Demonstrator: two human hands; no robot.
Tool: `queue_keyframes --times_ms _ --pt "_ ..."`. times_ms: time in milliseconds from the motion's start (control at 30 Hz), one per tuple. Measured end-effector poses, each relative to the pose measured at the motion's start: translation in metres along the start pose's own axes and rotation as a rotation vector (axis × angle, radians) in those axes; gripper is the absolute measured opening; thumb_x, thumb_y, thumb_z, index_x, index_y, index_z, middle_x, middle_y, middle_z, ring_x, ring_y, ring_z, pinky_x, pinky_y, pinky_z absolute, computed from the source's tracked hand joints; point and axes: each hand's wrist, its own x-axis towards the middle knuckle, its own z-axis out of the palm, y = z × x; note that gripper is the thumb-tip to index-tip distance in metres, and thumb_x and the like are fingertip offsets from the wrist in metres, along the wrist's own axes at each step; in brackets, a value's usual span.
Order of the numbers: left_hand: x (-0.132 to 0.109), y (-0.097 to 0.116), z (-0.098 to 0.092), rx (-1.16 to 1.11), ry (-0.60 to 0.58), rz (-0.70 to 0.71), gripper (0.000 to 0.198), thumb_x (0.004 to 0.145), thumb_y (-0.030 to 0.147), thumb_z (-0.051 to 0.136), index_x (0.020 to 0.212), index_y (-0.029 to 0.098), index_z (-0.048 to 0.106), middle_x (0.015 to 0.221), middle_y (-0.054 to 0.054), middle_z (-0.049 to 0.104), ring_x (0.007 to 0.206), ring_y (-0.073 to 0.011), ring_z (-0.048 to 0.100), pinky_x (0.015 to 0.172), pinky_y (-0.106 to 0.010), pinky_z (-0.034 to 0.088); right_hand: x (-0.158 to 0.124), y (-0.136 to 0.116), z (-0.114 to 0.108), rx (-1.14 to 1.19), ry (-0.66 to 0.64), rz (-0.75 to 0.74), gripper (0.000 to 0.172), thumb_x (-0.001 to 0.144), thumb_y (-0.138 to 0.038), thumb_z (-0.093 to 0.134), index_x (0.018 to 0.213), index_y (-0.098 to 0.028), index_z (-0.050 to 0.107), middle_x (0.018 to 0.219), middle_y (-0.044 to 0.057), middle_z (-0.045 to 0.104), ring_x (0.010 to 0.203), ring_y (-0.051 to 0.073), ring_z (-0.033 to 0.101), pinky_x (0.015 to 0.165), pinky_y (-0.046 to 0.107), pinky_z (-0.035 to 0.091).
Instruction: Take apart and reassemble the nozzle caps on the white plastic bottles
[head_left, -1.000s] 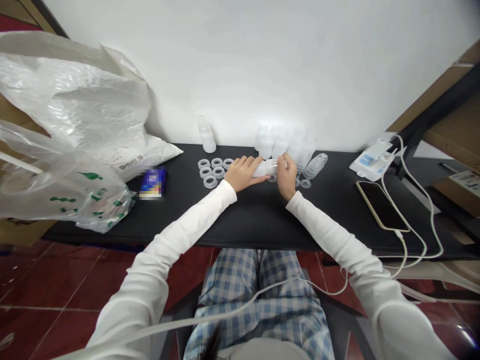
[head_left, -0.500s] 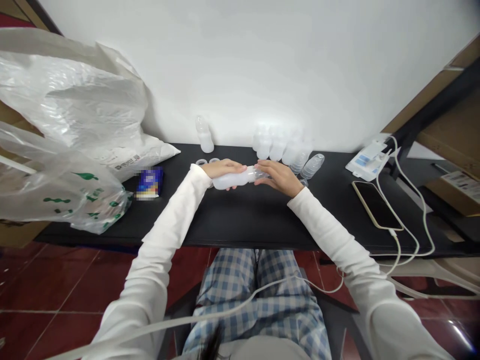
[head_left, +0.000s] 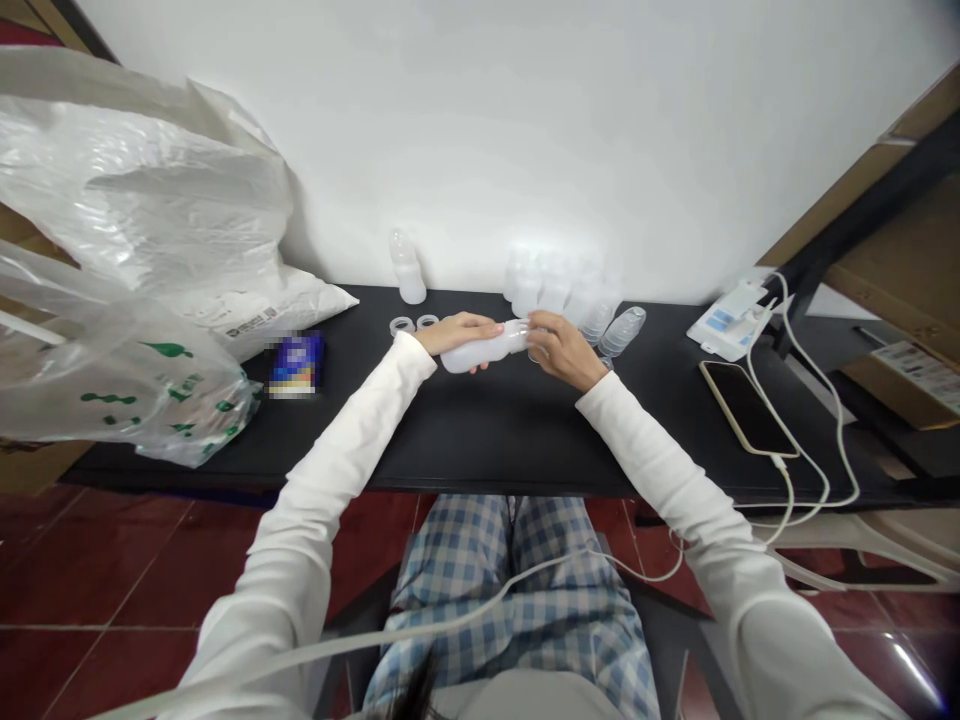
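Note:
A translucent white plastic bottle point(head_left: 486, 349) lies sideways above the black table point(head_left: 480, 440), held between both hands. My left hand point(head_left: 454, 333) wraps round its body from behind. My right hand point(head_left: 562, 349) is closed on the bottle's neck end, at the cap. Clear plastic rings point(head_left: 413, 324) lie on the table just left of my left hand. A cluster of similar bottles point(head_left: 559, 292) stands and lies against the wall behind my hands, and one bottle point(head_left: 407, 268) stands alone further left.
Large plastic bags point(head_left: 127, 280) fill the table's left end, beside a small blue packet point(head_left: 295, 364). A phone point(head_left: 742, 406) on a white cable point(head_left: 810, 470) and a white box point(head_left: 729, 319) lie at the right. Shelving with cardboard boxes point(head_left: 900, 260) stands at right.
Both hands lifted the bottle off the table and drew it a little nearer and to the left. My right hand moved from flat over the neck to closed on it.

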Motion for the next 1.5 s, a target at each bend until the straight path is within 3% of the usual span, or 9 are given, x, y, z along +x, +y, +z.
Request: queue_keyframes --times_ms 100,200,333,500,733,1000,1167,1333,1500 --pt "0.007 -0.008 0.01 0.393 0.372 0.135 0.062 0.077 0.073 0.066 0.113 0.023 0.069 0.095 -0.006 0.077 0.085 -0.0246 0.072 0.076 -0.035 0.054 0.003 -0.007 0.004 0.028 0.093 0.013 0.054 0.094 -0.06 0.054 0.13 -0.02 0.049 0.135 0.019 0.056 0.129 0.034 0.053 0.105 0.056 0.048" --pt "0.011 -0.013 0.019 0.726 0.582 0.272 0.062 0.075 0.068 0.073 0.119 0.025 0.069 0.11 -0.008 0.076 0.101 -0.0287 0.071 0.087 -0.038 0.051 0.005 -0.01 0.001 -0.044 0.111 0.157 0.051 0.102 -0.055 0.036 0.131 -0.016 0.052 0.12 0.018 0.063 0.112 0.033 0.06 0.098 0.051 0.047" --pt "0.011 -0.016 0.022 0.915 0.586 0.38 0.063 0.078 0.071 0.068 0.116 0.021 0.071 0.097 -0.011 0.076 0.092 -0.028 0.071 0.081 -0.037 0.049 0.004 -0.006 -0.009 -0.155 0.011 0.199 0.054 0.103 -0.058 0.032 0.111 -0.018 0.067 0.089 0.012 0.069 0.084 0.028 0.062 0.085 0.044 0.046" --pt "0.007 -0.016 0.016 0.909 0.501 0.333 0.057 0.079 0.072 0.065 0.114 0.027 0.071 0.095 -0.004 0.076 0.088 -0.0243 0.071 0.072 -0.032 0.046 0.003 -0.007 -0.016 -0.058 0.032 0.128 0.047 0.098 -0.063 0.044 0.104 -0.023 0.069 0.088 0.008 0.071 0.08 0.024 0.063 0.08 0.039 0.049" --pt "0.012 -0.02 0.019 0.956 0.635 0.405 0.067 0.081 0.074 0.062 0.123 0.021 0.07 0.1 -0.013 0.075 0.094 -0.0284 0.07 0.082 -0.038 0.048 0.005 -0.008 -0.007 0.172 0.094 0.366 0.055 0.097 -0.07 0.036 0.115 -0.023 0.059 0.084 0.003 0.069 0.068 0.018 0.063 0.068 0.032 0.051" --pt "0.012 -0.017 0.02 0.925 0.588 0.343 0.063 0.082 0.071 0.063 0.12 0.022 0.069 0.099 -0.011 0.076 0.094 -0.0286 0.07 0.083 -0.037 0.047 0.005 -0.007 -0.003 0.343 0.024 0.421 0.048 0.096 -0.067 0.045 0.108 -0.023 0.06 0.076 0.0 0.07 0.062 0.015 0.063 0.064 0.03 0.054" --pt "0.002 -0.006 0.011 0.668 0.441 0.103 0.051 0.086 0.067 0.059 0.119 0.03 0.067 0.102 0.0 0.076 0.09 -0.0242 0.07 0.079 -0.033 0.046 0.003 -0.002 -0.011 0.068 0.016 0.048 0.033 0.101 -0.042 0.05 0.128 -0.024 0.058 0.127 0.011 0.068 0.109 0.023 0.069 0.091 0.042 0.06" --pt "-0.004 0.005 0.005 0.48 0.378 0.079 0.053 0.084 0.07 0.058 0.111 0.026 0.07 0.084 0.001 0.073 0.082 -0.0224 0.068 0.081 -0.034 0.048 -0.001 -0.001 -0.013 -0.297 0.045 -0.198 0.032 0.104 -0.018 0.039 0.124 -0.025 0.062 0.137 0.011 0.065 0.128 0.024 0.062 0.095 0.044 0.058" --pt "-0.009 0.001 -0.002 -0.077 -0.01 0.008 0.065 0.083 0.077 0.055 0.1 0.016 0.071 0.069 -0.006 0.071 0.061 -0.0203 0.068 0.059 -0.032 0.053 -0.011 0.012 -0.013 -0.355 0.018 -0.329 0.02 0.103 -0.024 0.048 0.11 -0.031 0.065 0.126 0.004 0.072 0.126 0.021 0.063 0.094 0.043 0.057"
